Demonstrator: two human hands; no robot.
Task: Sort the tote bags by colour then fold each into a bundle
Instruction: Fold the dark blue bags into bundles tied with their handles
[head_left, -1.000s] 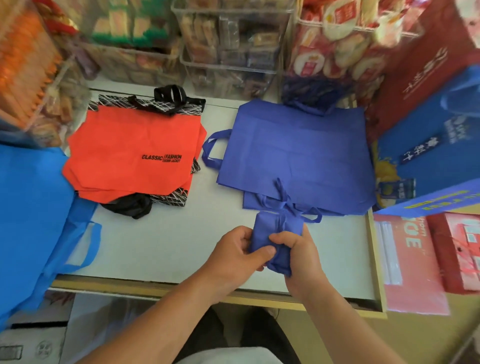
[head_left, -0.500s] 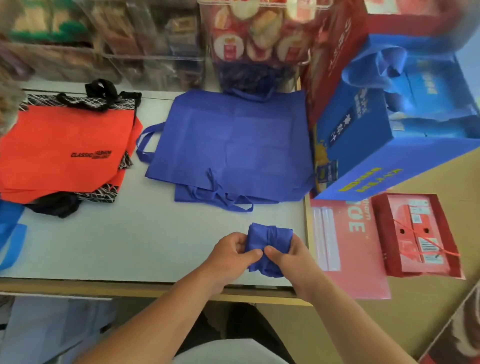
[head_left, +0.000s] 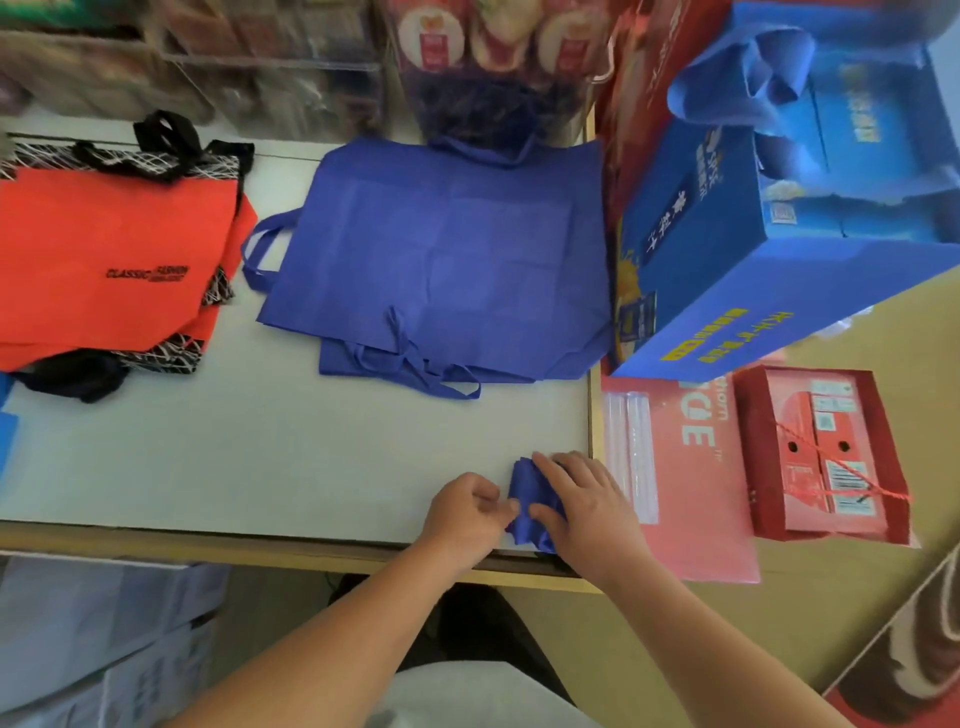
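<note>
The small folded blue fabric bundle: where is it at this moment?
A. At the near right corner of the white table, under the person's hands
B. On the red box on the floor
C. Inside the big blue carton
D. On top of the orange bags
A: the small folded blue fabric bundle lies at the near right corner of the white table, with the right hand lying over it and the left hand pinching its left edge.
</note>
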